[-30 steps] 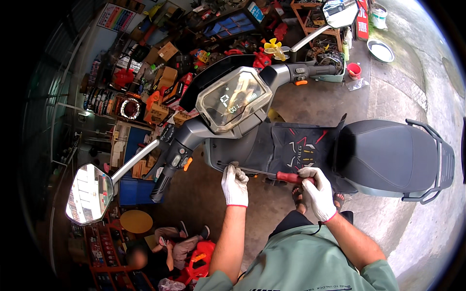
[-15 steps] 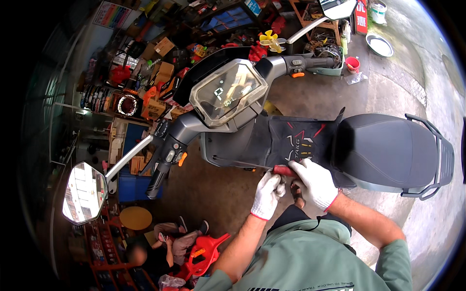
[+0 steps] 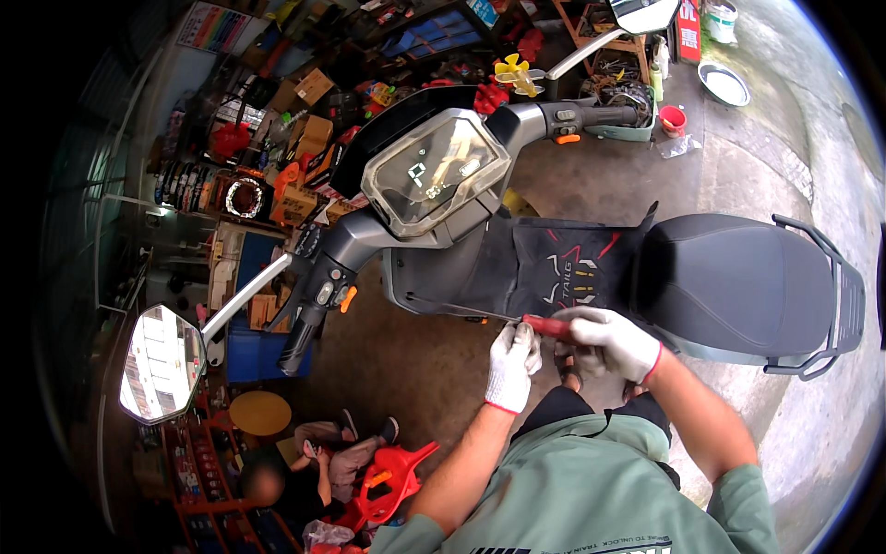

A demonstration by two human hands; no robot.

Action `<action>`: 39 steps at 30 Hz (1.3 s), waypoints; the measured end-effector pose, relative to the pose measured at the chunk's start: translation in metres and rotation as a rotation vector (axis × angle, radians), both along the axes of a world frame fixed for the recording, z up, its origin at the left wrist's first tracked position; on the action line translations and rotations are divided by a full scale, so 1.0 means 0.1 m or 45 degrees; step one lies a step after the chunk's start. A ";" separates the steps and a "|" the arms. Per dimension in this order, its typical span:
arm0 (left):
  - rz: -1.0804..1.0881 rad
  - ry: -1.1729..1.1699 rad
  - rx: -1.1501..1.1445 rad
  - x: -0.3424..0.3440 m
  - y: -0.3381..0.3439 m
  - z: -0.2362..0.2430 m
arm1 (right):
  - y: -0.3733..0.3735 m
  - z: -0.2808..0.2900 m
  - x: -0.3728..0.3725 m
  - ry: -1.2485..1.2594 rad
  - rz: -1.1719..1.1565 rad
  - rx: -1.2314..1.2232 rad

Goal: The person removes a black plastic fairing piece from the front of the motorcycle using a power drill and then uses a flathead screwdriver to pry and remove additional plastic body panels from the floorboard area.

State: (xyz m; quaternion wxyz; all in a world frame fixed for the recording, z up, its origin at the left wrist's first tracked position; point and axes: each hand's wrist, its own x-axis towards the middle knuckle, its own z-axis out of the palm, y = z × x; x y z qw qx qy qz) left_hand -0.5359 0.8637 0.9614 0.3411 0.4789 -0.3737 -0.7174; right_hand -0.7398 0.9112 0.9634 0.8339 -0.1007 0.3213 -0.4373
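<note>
White lettering [image 3: 567,281] on dark mat [image 3: 533,251]; right hand [image 3: 616,343] grips red-handled tool [image 3: 548,327].

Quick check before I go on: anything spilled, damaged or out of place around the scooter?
Only one small thing stands out: crumpled clear plastic lies loose on the floor beside the red bucket, like stray litter. I see no spill or damage around the scooter or the red-handled tool in the right hand.
</note>
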 end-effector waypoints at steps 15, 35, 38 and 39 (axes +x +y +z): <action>0.006 0.023 0.049 0.00 -0.04 0.01 | 0.01 -0.18 0.11 0.972 -0.041 -0.850; 0.008 0.042 0.031 -0.01 -0.07 -0.04 | 0.13 -0.07 0.04 -0.225 0.004 -0.060; 0.000 0.078 0.049 -0.01 -0.08 -0.03 | 0.10 -0.07 0.11 1.330 -0.317 -0.951; 0.012 0.085 0.057 -0.01 -0.09 -0.03 | 0.12 -0.07 0.11 1.657 -0.362 -1.165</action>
